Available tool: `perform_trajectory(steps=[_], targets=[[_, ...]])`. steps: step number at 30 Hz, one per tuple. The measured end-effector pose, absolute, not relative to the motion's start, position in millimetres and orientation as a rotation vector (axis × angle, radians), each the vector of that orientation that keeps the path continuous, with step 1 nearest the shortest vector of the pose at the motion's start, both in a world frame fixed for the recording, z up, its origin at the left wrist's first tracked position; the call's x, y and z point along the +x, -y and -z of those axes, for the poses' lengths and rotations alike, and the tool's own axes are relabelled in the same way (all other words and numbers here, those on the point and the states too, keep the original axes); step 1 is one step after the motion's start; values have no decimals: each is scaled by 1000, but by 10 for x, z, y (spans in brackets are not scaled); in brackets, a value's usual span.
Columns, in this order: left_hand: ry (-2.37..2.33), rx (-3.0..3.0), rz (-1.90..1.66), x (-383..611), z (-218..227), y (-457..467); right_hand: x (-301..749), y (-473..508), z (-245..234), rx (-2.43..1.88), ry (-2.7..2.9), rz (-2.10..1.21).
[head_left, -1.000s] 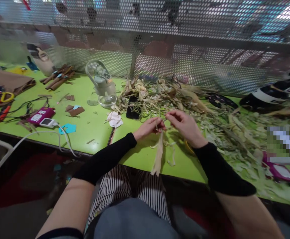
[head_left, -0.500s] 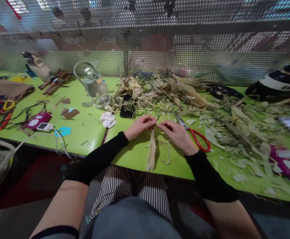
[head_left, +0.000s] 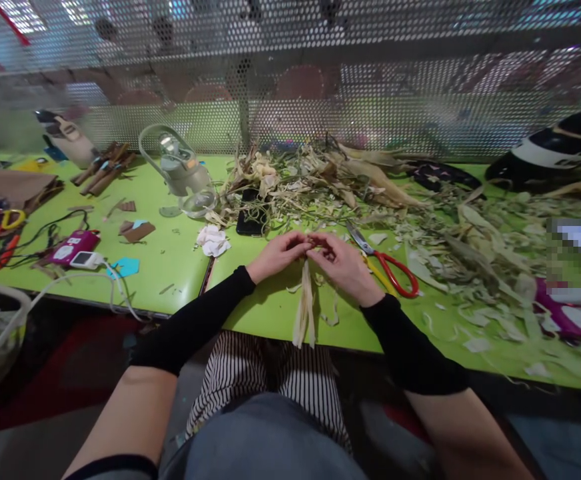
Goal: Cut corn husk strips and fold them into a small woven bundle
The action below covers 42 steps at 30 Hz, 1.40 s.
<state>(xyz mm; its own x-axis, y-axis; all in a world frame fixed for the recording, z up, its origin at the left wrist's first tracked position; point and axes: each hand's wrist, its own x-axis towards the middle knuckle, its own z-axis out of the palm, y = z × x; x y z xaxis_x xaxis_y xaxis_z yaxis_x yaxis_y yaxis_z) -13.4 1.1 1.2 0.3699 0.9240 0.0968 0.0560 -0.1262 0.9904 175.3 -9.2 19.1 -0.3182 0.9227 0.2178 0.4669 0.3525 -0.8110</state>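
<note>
Husk strip [head_left: 305, 301] hung over the green table [head_left: 265, 313], its top seemingly pinched by the left hand [head_left: 279, 257]; right hand [head_left: 340, 265] alongside, grip unclear — a slackened pinch risked dropping it.

This looks like a craft workshop: a long green worktop [head_left: 173, 250] strewn with dried corn husks [head_left: 370, 179], brown offcuts [head_left: 139, 232] and red-handled scissors [head_left: 376, 254] runs along a perforated metal screen [head_left: 295, 127].
</note>
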Motion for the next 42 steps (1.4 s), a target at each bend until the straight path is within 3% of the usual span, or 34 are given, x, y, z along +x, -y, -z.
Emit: perform_trajectory(steps=[10,24,37,42], targets=[[-981,1554,-1008,-125,7,-15,1792,45,-101,-1270,1895,-670],[-1051,1559,-1125,-70,66,9,1733,76,-63,-1355,1688,-997],[-1203,2117,-1103,-122,144,3,1703,80,-38,-1288,1873,-677],[-1281,1954,-1004,-123,24,4,1716,64,-19,-1265,1862,-653]])
